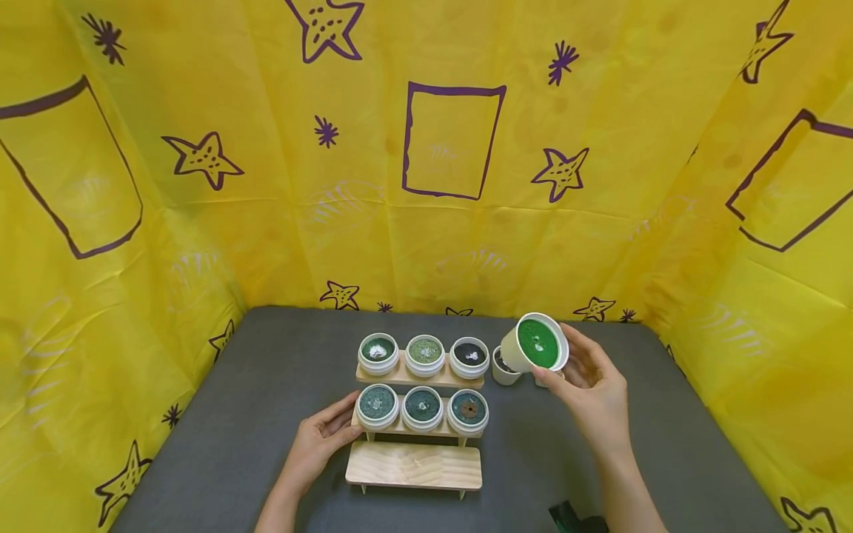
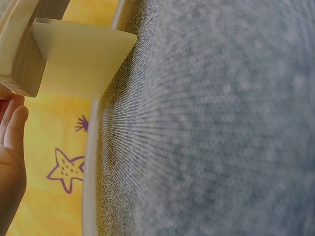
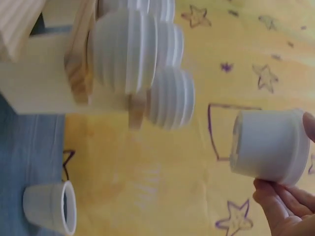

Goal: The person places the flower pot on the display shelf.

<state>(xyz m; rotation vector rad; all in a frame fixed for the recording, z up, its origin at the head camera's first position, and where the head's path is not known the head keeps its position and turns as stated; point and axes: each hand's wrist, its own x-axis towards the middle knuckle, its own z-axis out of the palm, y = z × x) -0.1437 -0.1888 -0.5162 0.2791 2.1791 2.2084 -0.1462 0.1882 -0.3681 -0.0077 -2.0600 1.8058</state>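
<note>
My right hand [image 1: 596,396] holds a white cup [image 3: 268,146] by its rim end, thumb and fingers on opposite sides. The cup is tilted, and its bright green top [image 1: 538,343] faces me in the head view. At the left end of the wooden tiered stand [image 1: 413,465], my left hand [image 1: 323,440] grips the middle shelf, thumb at the front edge and fingers farther back. Ribbed white pots with green or dark tops stand on the stand: a back row including a black-topped pot [image 1: 469,354], and a middle row including one with a brown disc [image 1: 469,409].
A smaller white cup [image 1: 506,374] stands on the grey tabletop [image 1: 266,370] right of the stand; something pale beside it is mostly hidden by the held cup. A dark object [image 1: 576,518] lies at the front edge. Yellow patterned cloth [image 1: 373,244] encloses the table's back and sides.
</note>
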